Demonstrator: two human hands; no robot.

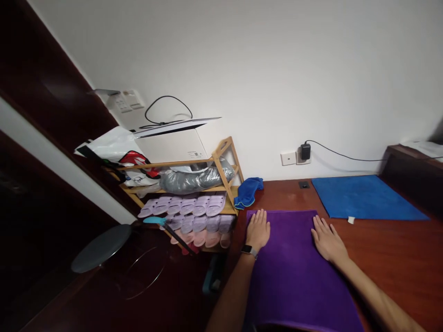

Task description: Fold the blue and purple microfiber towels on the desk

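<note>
A purple cloth [294, 272] lies spread on the reddish-brown desk [387, 258], its near end reaching the bottom of the view. My left hand [258, 229] rests flat on its far left corner, fingers stretched out; a watch is on that wrist. Over the far right edge of the cloth lies my right hand [328, 240], palm down with the fingers apart. Neither hand grips anything. Behind and to the right, a blue cloth [367, 197] is laid flat, with a small white tag at its near edge. A crumpled blue cloth [248, 192] sits at the desk's far left corner.
Left of the desk stands a wooden rack [224, 180] with lilac and pink slippers [200, 205], bags and a white box [173, 146]. A round dark stool [102, 248] is further left. A black adapter [305, 151] is plugged into the wall, its cable running right.
</note>
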